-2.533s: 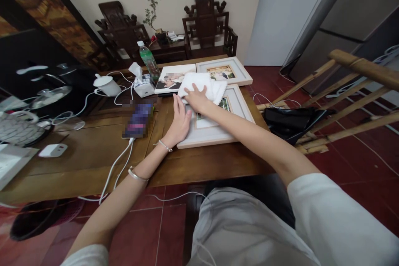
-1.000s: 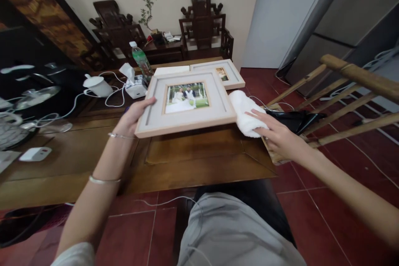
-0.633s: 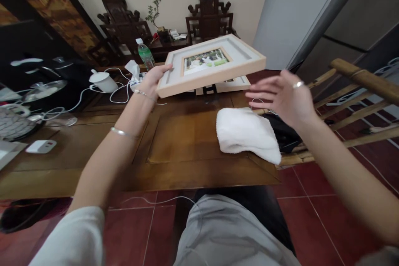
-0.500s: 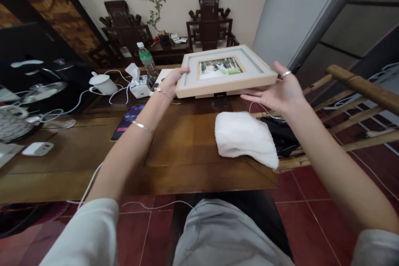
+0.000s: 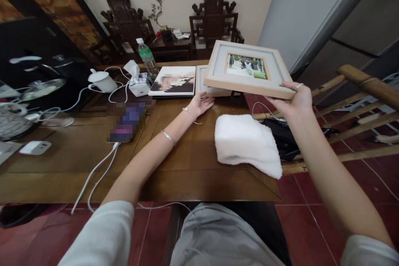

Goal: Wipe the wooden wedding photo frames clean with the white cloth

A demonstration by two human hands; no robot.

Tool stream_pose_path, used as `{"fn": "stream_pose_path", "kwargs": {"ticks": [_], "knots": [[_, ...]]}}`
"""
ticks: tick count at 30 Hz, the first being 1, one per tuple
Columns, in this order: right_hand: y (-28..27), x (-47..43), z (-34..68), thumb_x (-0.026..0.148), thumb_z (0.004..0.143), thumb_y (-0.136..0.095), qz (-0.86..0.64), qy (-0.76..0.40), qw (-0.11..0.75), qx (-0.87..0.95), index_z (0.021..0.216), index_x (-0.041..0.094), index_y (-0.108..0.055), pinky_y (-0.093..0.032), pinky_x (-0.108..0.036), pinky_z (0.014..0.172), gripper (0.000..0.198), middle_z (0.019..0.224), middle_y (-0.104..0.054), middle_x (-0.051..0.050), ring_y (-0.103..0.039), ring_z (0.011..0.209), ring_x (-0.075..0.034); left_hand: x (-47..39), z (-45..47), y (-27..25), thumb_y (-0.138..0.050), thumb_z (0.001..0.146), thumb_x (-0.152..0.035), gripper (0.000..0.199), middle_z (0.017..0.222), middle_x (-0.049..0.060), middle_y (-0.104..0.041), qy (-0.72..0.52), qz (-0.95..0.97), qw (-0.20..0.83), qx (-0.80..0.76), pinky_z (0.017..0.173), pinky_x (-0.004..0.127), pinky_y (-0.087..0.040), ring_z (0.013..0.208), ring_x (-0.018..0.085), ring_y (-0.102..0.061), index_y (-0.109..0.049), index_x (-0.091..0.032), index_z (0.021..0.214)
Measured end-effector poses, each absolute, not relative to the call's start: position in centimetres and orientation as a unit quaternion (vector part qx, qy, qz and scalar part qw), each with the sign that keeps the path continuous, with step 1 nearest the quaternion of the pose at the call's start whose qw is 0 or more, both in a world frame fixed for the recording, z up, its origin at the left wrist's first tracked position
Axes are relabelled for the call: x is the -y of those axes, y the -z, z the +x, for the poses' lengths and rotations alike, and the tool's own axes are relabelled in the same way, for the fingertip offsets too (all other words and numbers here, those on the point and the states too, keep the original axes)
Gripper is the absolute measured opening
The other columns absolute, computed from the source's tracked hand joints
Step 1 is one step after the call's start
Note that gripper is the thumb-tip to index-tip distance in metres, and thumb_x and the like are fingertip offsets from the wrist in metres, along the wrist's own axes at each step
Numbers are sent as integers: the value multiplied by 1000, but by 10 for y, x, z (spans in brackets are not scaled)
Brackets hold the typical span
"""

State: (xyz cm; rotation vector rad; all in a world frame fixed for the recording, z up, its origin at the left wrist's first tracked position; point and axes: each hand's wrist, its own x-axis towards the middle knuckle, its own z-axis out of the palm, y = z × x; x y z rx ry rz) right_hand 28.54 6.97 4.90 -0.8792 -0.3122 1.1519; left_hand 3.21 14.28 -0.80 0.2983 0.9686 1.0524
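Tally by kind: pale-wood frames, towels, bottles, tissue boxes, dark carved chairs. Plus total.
Pale-wood frames: 2 (held frame in the right hand; partly hidden frame behind it)
White towel: 1
Bottle: 1
Tissue box: 1
Dark carved chairs: 2
Total: 7

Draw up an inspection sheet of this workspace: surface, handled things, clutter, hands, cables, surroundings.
Surface: wooden table, brown, panelled.
Handled things: framed photo raised and tilted; second frame on the table, partly hidden; white cloth near the right end.
Clutter: phone, tissue box, green bottle, lidded cup.
Hands: right hand grips the framed photo's near right corner; left hand open beside the second frame, contact unclear.
Cables: white cables run from the phone past the near edge.
Surroundings: dark chairs, potted plant, red tiled floor.
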Motion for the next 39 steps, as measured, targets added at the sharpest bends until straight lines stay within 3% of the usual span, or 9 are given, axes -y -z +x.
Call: {"fn": "stream_pose_path", "kwargs": {"ticks": [5, 14, 19, 26, 30, 39], "knots": [[-50, -65, 295, 6, 69, -47, -404, -515, 746, 124, 105, 20, -56, -64, -50, 82, 40, 107, -68, -13, -65, 109, -29, -158, 58, 13, -66, 96, -17, 34, 132, 15, -65, -574, 68, 678, -455, 98, 33, -59, 124, 24, -66, -59, -18, 129], [-52, -60, 305, 5, 66, -48, -394, -511, 752, 132, 99, 21, -55, -61, -51, 87, 38, 101, -67, -10, -64, 106, -27, -162, 54, 8, -68, 86, -5, 42, 113, 17, -71, -550, 63, 701, -450, 90, 34, -64, 109, 28, -75, -62, -11, 127], [-67, -58, 307, 6, 66, -48, -403, -488, 759, 150, 99, 20, -56, -62, -50, 85, 37, 103, -67, -11, -64, 107, -27, -153, 51, 6, -66, 83, -7, 32, 105, 15, -71, -546, 92, 721, -417, 93, 34, -63, 106, 28, -75, -66, -11, 115], [-98, -55, 313, 6, 66, -44, -382, -474, 765, 210, 84, 23, -54, -63, -41, 78, 27, 100, -69, -10, -66, 112, -26, -134, 28, -35, -68, 79, -11, 31, 96, 11, -72, -572, 195, 709, -363, 103, 38, -58, 103, 27, -75, -66, -15, 109], [-106, -56, 324, 6, 67, -44, -374, -477, 767, 212, 80, 23, -54, -62, -38, 78, 23, 101, -70, -9, -67, 112, -23, -98, -5, -65, -70, 77, -12, 32, 96, 9, -72, -589, 218, 685, -369, 102, 37, -59, 98, 25, -76, -63, -18, 107], [-89, -78, 314, 6, 65, -49, -368, -512, 748, 205, 101, 19, -58, -62, -46, 83, 40, 111, -70, -17, -63, 118, -30, 21, -70, -64, -61, 76, -3, 26, 88, 6, -73, -603, 200, 605, -479, 83, 35, -67, 73, 19, -75, -62, -16, 99]]}}
